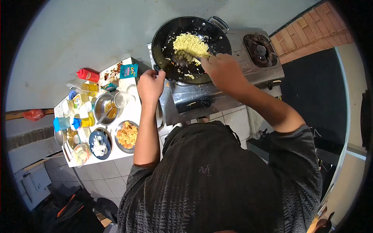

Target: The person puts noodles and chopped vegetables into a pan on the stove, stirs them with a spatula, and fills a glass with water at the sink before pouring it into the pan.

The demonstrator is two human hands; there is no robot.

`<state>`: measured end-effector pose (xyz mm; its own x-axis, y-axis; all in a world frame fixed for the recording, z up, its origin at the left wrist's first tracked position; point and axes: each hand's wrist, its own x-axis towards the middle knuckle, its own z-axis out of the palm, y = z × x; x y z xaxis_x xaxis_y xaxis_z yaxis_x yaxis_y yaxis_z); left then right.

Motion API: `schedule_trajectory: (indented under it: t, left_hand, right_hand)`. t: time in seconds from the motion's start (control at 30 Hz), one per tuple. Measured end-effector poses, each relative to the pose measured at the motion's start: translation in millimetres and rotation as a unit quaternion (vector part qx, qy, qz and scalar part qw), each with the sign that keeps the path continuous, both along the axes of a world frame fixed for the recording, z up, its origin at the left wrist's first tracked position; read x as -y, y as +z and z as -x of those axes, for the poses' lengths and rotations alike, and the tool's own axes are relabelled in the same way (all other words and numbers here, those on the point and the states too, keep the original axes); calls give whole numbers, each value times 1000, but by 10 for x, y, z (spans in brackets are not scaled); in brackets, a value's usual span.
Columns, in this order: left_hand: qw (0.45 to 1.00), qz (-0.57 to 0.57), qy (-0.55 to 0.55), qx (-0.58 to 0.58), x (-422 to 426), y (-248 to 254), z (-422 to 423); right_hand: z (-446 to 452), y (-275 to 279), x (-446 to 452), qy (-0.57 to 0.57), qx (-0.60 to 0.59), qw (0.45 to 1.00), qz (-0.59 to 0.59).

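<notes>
A black wok [163, 40] with two loop handles sits on the left burner of the stove. Yellow noodles [191, 43] lie heaped in it, with small bits scattered over its dark inner surface. My left hand [150, 85] is closed on the wok's near-left handle, which the fingers mostly hide. In my right hand [223, 70] is the handle of a spatula [184, 56]. Its head is blurred and sits at the lower edge of the noodles, inside the wok.
Right of the wok is a bare burner [261, 50]. On the white table [120, 112] at left stand a metal bowl [101, 105] with a utensil, a plate of orange-yellow pieces [127, 135], a dark plate with white pieces [100, 145], a red bottle [88, 75] and several jars.
</notes>
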<state>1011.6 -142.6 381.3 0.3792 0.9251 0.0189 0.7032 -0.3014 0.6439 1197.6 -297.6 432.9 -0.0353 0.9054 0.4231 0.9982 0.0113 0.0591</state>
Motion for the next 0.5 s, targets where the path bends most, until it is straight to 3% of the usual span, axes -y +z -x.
schedule_trajectory:
  t: [0.1, 0.2, 0.33, 0.4, 0.5]
  left_hand:
    - [999, 33, 4, -5, -22, 6, 11]
    - [1000, 13, 4, -6, -24, -10, 32]
    - [1000, 25, 6, -5, -32, 11, -4]
    - [1000, 25, 5, -14, -11, -6, 16]
    - [1000, 8, 4, -13, -43, -23, 5]
  right_hand:
    - [-190, 16, -62, -92, 25, 995, 40]
    - [-185, 498, 248, -69, 6, 998, 1]
    - [-64, 360, 504, -18, -11, 998, 56]
    - [-3, 0, 401, -36, -1, 999, -8]
    - [-223, 96, 249, -90, 3, 996, -6]
